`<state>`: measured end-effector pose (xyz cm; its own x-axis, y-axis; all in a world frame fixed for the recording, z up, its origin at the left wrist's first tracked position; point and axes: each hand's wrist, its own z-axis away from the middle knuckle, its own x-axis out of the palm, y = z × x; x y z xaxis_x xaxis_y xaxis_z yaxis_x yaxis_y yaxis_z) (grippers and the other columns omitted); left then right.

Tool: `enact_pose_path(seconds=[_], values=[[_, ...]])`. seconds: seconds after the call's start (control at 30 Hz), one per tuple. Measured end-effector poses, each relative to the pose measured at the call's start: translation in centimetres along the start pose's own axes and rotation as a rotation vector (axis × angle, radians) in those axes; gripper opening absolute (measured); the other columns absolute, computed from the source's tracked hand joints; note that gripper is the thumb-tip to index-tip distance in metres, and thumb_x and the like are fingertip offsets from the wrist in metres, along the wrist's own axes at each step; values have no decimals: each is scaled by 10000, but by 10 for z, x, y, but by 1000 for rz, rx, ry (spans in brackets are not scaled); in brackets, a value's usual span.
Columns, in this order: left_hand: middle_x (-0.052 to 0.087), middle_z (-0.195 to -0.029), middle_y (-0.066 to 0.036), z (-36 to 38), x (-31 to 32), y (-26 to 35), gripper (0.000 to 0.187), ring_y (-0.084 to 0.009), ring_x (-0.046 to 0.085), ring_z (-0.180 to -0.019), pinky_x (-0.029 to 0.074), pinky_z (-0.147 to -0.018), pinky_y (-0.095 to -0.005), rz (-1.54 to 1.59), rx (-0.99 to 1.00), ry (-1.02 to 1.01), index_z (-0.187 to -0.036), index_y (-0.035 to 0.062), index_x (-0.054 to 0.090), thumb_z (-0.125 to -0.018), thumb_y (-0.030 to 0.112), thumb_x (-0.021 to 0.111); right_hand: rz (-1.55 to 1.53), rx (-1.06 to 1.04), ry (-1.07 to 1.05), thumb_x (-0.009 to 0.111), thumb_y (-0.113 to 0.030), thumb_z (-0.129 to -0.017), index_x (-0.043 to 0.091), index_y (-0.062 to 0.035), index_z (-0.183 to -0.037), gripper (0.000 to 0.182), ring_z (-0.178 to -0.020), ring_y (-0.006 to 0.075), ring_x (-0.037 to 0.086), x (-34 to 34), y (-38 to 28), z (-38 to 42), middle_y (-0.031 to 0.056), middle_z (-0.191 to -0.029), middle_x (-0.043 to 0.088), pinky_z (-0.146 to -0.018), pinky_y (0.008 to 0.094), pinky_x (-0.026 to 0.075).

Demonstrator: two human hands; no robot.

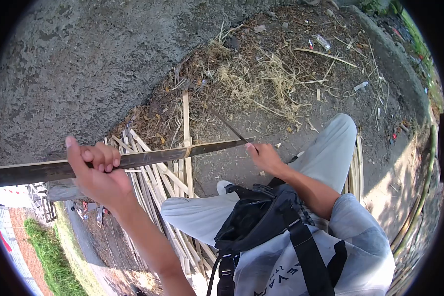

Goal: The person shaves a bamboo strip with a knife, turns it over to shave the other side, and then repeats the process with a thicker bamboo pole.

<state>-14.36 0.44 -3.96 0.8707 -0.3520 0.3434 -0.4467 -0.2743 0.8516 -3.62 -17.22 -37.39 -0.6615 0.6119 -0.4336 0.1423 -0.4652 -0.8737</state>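
Observation:
A long dark bamboo strip (153, 157) with a pale edge and a light-coloured node runs from the left edge to the centre. My left hand (101, 170) is under it at the left, its fingers curled over the strip and its thumb raised. At the strip's right end, my right hand (264, 157) is closed round the handle end of a thin dark blade (227, 123), which points up and to the left. The blade meets the strip beside my fingers; the handle itself is hidden in my hand.
Many pale split strips (182, 237) lie below and left of my legs. A rough concrete wall (93, 64) rises at the upper left. Shavings (276, 81) and litter cover the ground ahead. Long bamboo poles (419, 197) lie at the right. A black bag (251, 217) rests at my waist.

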Motion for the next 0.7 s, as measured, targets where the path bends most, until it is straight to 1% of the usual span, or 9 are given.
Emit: enact_pose_path(seconds=[0.07,0.13,0.23,0.33,0.37,0.47,0.5,0.6,0.7], values=[[216,-520,35,11,7,-18,415,-77,226,-445,194,-435,-250,-18,-4,17,-654,143,354,-964,280,594,15,-9,-46,449,-378,-994,664,19,-843,476,-707,486,602,-1,-6,10,272,-714,618,-675,520,482],[212,-505,38,14,12,-16,423,-69,218,-428,185,-420,-249,3,21,-43,-640,149,359,-969,293,582,-18,-31,-96,441,-368,-1001,672,6,-871,459,-710,486,602,-6,-25,22,276,-714,616,-673,518,484],[210,-487,45,22,14,-18,459,-63,213,-406,163,-395,-242,-15,63,-61,-600,164,350,-973,314,569,-174,-160,-114,423,-362,-1010,676,-4,-897,453,-722,486,609,-9,-45,39,272,-715,621,-685,514,491],[203,-497,50,26,9,-17,462,-65,194,-406,152,-395,-246,-21,96,31,-598,172,335,-970,310,571,-152,-119,13,414,-359,-1013,675,6,-874,470,-735,489,613,34,23,33,268,-695,618,-699,523,496],[195,-503,56,25,5,-17,465,-66,179,-410,146,-398,-247,-78,127,100,-596,179,323,-967,307,573,-59,6,28,401,-369,-1015,668,32,-851,509,-748,483,631,44,56,19,272,-695,627,-726,531,506],[228,-517,45,21,-18,-17,423,-70,189,-437,159,-422,-250,-36,129,67,-620,169,346,-954,250,594,232,98,-164,400,-350,-1015,673,34,-863,496,-737,483,635,24,89,-1,291,-740,637,-690,527,520],[224,-519,44,22,-15,-16,423,-72,186,-439,156,-419,-251,-56,137,146,-622,170,341,-949,244,598,216,142,-158,410,-370,-1008,664,44,-887,501,-733,477,637,30,86,-1,305,-721,624,-701,542,520],[190,-506,55,23,-12,-16,478,-69,156,-425,143,-399,-246,-111,153,183,-597,196,285,-973,294,564,205,-70,-93,389,-397,-1012,659,43,-925,523,-740,456,653,18,5,28,274,-721,641,-727,539,524],[190,-507,54,33,-8,-15,462,-70,163,-426,144,-403,-246,-76,164,91,-602,185,302,-971,267,569,-170,-430,25,392,-401,-1012,646,38,-988,507,-735,474,645,41,-1,42,283,-732,636,-721,539,526]])
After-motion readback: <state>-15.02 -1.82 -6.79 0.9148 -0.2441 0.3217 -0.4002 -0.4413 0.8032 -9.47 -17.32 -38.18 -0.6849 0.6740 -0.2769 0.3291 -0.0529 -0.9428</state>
